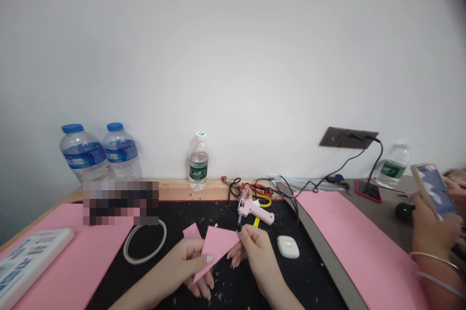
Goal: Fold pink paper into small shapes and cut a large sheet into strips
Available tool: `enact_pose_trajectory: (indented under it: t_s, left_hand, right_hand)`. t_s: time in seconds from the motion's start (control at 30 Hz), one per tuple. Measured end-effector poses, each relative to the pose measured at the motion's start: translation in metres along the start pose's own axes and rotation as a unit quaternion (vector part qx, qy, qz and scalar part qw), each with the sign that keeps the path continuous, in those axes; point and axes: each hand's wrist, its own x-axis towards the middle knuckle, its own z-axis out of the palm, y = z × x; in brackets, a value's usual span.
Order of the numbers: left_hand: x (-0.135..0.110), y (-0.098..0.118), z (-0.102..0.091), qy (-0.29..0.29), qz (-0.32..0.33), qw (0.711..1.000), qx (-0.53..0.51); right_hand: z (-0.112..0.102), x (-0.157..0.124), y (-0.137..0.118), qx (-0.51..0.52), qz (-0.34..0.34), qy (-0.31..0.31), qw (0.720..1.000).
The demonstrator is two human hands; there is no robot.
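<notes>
A folded-looking pink paper triangle (219, 247) is held between both hands above the black mat (233, 295). My left hand (194, 266) pinches its lower left edge, thumb on top and fingers beneath. At its right corner, my right hand (251, 247) grips the paper between thumb and fingers. Behind the triangle lies a small pink paper piece (191, 231). Just beyond my right hand is a pale pink glue gun (255, 210) on its side, with yellow-handled scissors (267, 200) partly hidden behind it.
A roll of tape (126, 250) and a white earbud case (288, 247) flank my hands. Pink sheets (349, 237) lie on both sides. Water bottles (198, 164) stand by the wall. At right, another person's hands hold a phone (433, 188). Black cables (327, 172) run to a socket.
</notes>
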Motion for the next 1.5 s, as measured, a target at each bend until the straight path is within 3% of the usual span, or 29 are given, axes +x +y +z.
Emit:
enact_pose_trajectory:
  t_s: [0.13,0.37,0.5,0.63,0.8,0.93,1.2,1.4,1.5]
  left_hand:
    - [0.005,0.002,-0.001,0.095,0.005,0.994,-0.061]
    - [0.000,0.005,0.002,0.049,0.028,0.992,-0.109]
    - [0.000,0.008,0.002,0.065,0.057,0.996,0.001]
    - [0.001,0.004,0.000,0.093,0.103,0.980,0.145]
    - [0.001,0.001,0.001,0.122,0.122,0.964,0.203]
    - [-0.003,0.007,0.003,0.119,0.127,0.966,0.189]
    - [-0.001,0.008,0.001,0.114,0.140,0.973,0.141]
    - [0.003,0.002,0.000,0.067,0.121,0.988,0.073]
    - [0.003,0.000,-0.002,0.050,0.111,0.992,0.027]
  right_hand:
    - [-0.003,0.002,-0.001,-0.022,-0.003,0.007,1.000]
    - [-0.005,0.003,0.000,-0.033,-0.016,-0.015,0.999]
    - [-0.003,0.003,-0.001,-0.017,0.002,-0.034,0.999]
    - [-0.001,0.002,-0.002,-0.007,0.052,-0.034,0.998]
    - [0.000,-0.002,-0.004,0.052,0.076,-0.042,0.995]
    - [-0.001,-0.002,-0.002,0.088,0.067,-0.039,0.993]
    - [-0.003,0.001,-0.004,0.036,0.028,-0.042,0.998]
    - [0.002,-0.004,-0.004,0.045,0.012,-0.134,0.990]
    - [0.004,-0.005,-0.002,0.030,0.020,-0.137,0.990]
